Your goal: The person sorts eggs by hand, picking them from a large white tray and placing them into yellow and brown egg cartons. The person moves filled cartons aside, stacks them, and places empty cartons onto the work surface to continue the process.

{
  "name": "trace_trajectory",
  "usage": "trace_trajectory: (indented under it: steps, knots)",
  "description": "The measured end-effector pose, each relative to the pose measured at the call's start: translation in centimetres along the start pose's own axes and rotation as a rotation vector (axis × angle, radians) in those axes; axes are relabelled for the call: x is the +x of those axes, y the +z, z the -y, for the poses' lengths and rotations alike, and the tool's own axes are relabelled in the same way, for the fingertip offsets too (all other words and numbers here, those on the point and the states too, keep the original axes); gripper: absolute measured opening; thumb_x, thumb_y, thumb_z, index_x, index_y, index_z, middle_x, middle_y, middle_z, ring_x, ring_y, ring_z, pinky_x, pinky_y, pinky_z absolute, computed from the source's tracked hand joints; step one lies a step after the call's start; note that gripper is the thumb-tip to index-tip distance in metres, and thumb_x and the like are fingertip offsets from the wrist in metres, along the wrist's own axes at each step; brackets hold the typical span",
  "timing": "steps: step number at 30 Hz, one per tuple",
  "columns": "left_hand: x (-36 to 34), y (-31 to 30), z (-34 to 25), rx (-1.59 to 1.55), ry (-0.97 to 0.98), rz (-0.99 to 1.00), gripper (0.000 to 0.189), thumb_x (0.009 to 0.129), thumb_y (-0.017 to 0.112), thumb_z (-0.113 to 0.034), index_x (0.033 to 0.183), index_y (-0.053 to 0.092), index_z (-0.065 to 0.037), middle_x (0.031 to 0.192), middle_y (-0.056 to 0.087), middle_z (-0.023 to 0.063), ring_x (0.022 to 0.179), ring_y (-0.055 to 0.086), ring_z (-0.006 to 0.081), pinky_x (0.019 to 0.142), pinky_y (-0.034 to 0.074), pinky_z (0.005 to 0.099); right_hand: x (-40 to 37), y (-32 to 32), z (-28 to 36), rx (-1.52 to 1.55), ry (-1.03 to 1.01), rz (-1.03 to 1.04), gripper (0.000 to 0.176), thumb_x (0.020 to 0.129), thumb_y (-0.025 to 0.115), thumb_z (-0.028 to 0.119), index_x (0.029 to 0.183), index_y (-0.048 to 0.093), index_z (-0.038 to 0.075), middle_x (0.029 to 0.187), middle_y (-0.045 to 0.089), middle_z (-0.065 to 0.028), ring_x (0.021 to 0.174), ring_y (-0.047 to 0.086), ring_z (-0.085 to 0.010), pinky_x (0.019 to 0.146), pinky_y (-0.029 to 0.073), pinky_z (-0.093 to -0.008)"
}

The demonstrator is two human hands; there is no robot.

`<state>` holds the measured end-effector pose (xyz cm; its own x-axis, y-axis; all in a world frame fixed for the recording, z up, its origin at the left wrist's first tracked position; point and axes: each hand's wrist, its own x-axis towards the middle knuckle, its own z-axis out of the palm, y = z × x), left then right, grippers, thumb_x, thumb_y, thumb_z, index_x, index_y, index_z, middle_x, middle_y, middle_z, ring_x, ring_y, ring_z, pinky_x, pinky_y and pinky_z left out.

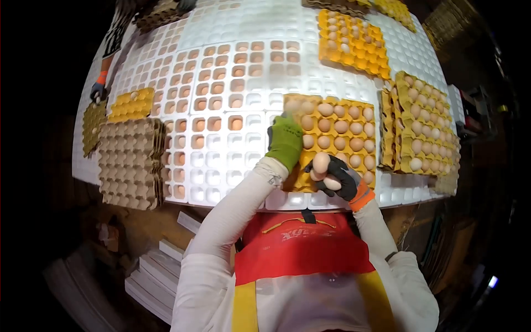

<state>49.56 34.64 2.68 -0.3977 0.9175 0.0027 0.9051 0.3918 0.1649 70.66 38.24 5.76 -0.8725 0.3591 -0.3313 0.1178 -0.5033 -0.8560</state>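
- Your right hand (336,178) grips eggs (321,162) in closed fingers, just above the nearly full yellow egg tray (293,181).
- Your left hand (285,143) reaches a corner egg (291,105) at its fingertips; grip unclear.

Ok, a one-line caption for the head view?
Right hand grips eggs over a yellow tray; left hand reaches its far corner.

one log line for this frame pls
left hand: at yellow tray corner | right hand: holds eggs | white grid: part filled
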Motion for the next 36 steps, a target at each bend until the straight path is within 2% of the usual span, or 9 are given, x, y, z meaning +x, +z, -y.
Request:
trace_trajectory:
  steps: [3, 8, 10, 13, 18, 24, 30, 32, 36]
  knots:
    - [-1.5, -4.2, 3.1, -0.319, -0.085, 0.086, 0.029, 0.077, 0.080, -0.029, 0.099, 0.068, -0.015, 0.106, 0.059, 0.0114, 0.095, 0.066, 0.0302, 0.074, 0.055, 0.0457, 0.5, 1.9, 1.4, -0.037, 0.082, 0.010, 0.036, 0.104, 0.051, 0.033, 0.118, 0.063, 0.002, 0.080, 0.061, -0.0028, 0.062, 0.052, -0.0084, 0.056, 0.040, -0.0224]
    - [-11.5, -3.1, 14.2, -0.756, -0.428, -0.434, 0.046, 0.070, 0.090, -0.018, 0.111, 0.072, -0.010, 0.106, 0.062, 0.0057, 0.092, 0.063, 0.0218, 0.080, 0.053, 0.0350, 4.0, 6.9, 1.8, -0.314, 0.270, -0.104, 0.047, 0.082, 0.084, 0.028, 0.120, 0.067, 0.006, 0.091, 0.071, -0.0020, 0.069, 0.063, -0.0088, 0.050, 0.045, -0.0235]
    - [-14.9, -2.2, 19.2, -0.699, -0.671, -0.564, 0.044, 0.070, 0.089, -0.012, 0.110, 0.071, -0.009, 0.106, 0.059, 0.0067, 0.091, 0.063, 0.0233, 0.078, 0.054, 0.0339, 7.2, 10.1, 1.1, -0.304, 0.196, -0.043, 0.045, 0.074, 0.090, 0.024, 0.112, 0.072, 0.010, 0.094, 0.071, -0.0018, 0.083, 0.066, -0.0135, 0.072, 0.054, -0.0287]
    - [-16.2, -1.9, 22.2, -0.363, -0.678, -0.504, 0.048, 0.071, 0.087, -0.012, 0.115, 0.068, -0.012, 0.116, 0.056, 0.0077, 0.100, 0.062, 0.0266, 0.082, 0.055, 0.0377, 14.6, 14.1, -1.5, -1.181, -0.118, -0.008, 0.046, 0.078, 0.080, 0.047, 0.116, 0.071, 0.023, 0.116, 0.063, -0.0057, 0.098, 0.068, -0.0264, 0.082, 0.055, -0.0408]
    - [-17.8, -1.0, 22.0, -0.409, -0.636, -0.483, 0.038, 0.083, 0.076, -0.016, 0.120, 0.070, -0.018, 0.118, 0.056, 0.0093, 0.106, 0.062, 0.0305, 0.082, 0.054, 0.0415, 26.4, 18.5, -6.0, -1.927, -0.362, 0.011, 0.019, 0.089, 0.066, 0.025, 0.106, 0.066, 0.016, 0.112, 0.061, -0.0123, 0.089, 0.068, -0.0301, 0.071, 0.056, -0.0435]
    - [-20.8, -0.2, 22.2, -0.374, -0.459, -0.403, 0.047, 0.085, 0.074, -0.015, 0.131, 0.064, -0.014, 0.123, 0.064, 0.0097, 0.105, 0.066, 0.0319, 0.082, 0.055, 0.0402, 23.5, 20.3, -6.0, -1.233, -0.269, 0.149, 0.032, 0.093, 0.064, 0.024, 0.125, 0.065, 0.022, 0.126, 0.059, -0.0103, 0.099, 0.068, -0.0333, 0.083, 0.056, -0.0437]
    - [-20.4, -0.8, 22.6, -0.397, -0.459, -0.372, 0.036, 0.088, 0.071, -0.018, 0.122, 0.066, -0.013, 0.113, 0.063, 0.0084, 0.099, 0.065, 0.0314, 0.079, 0.055, 0.0402, 20.4, 18.8, -9.3, -1.096, -0.462, 0.029, 0.023, 0.089, 0.069, 0.021, 0.112, 0.071, 0.020, 0.112, 0.067, -0.0096, 0.096, 0.067, -0.0322, 0.081, 0.055, -0.0416]
    - [-19.6, -0.9, 22.4, -0.276, -0.467, -0.286, 0.031, 0.089, 0.070, -0.019, 0.120, 0.066, -0.014, 0.109, 0.062, 0.0078, 0.095, 0.064, 0.0298, 0.075, 0.054, 0.0405, 20.0, 20.2, -8.9, -1.120, -0.276, 0.026, 0.020, 0.087, 0.070, 0.016, 0.107, 0.072, 0.019, 0.109, 0.068, -0.0085, 0.093, 0.067, -0.0318, 0.079, 0.055, -0.0401]
    - [-19.7, -0.8, 22.0, -0.344, -0.490, -0.355, 0.034, 0.087, 0.069, -0.014, 0.121, 0.065, -0.015, 0.109, 0.061, 0.0079, 0.097, 0.063, 0.0289, 0.073, 0.052, 0.0417, 19.8, 21.9, -10.3, -0.902, -0.615, -0.012, 0.023, 0.086, 0.071, 0.012, 0.109, 0.070, 0.011, 0.104, 0.066, -0.0132, 0.091, 0.065, -0.0349, 0.077, 0.054, -0.0410]
